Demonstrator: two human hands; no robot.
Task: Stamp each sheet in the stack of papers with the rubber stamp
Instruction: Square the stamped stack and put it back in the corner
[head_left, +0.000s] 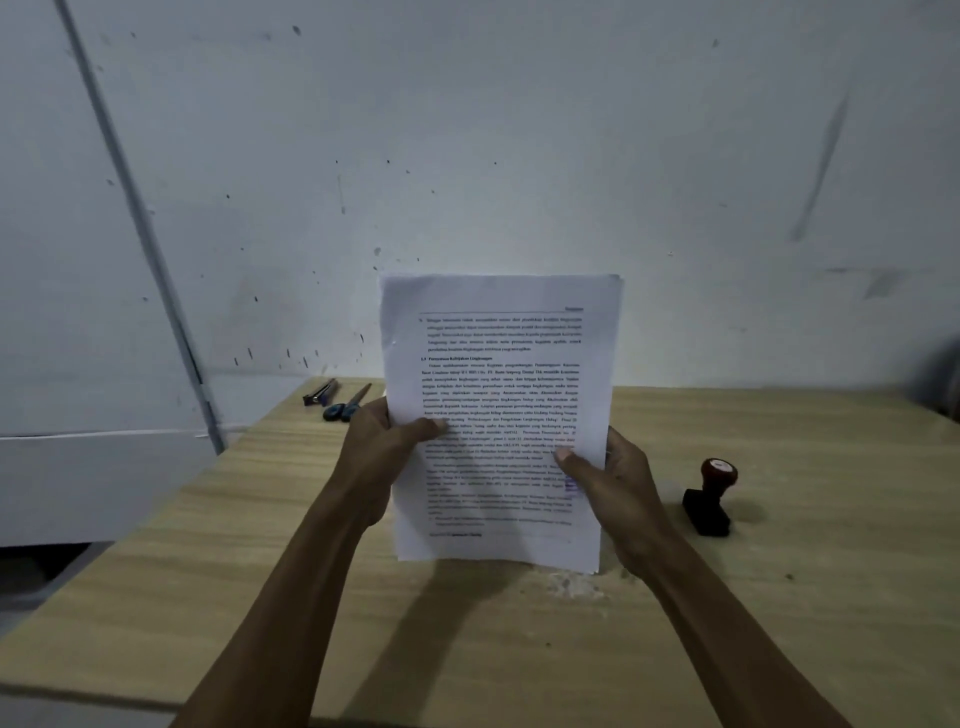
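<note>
A stack of printed white papers (498, 374) stands upright, its lower edge on or just above the wooden table (779, 597). My left hand (384, 447) grips the stack's left edge, thumb across the front page. My right hand (613, 478) grips its right edge, thumb on the text beside a faint purple stamp mark. To the right of my right hand the rubber stamp (709, 499), with a black base and a reddish-brown knob, stands on the table untouched.
Blue-handled scissors (345, 405) and a dark pen-like object (321, 392) lie at the table's far left corner. A scuffed white wall rises right behind the table. White furniture stands beyond the table's left edge.
</note>
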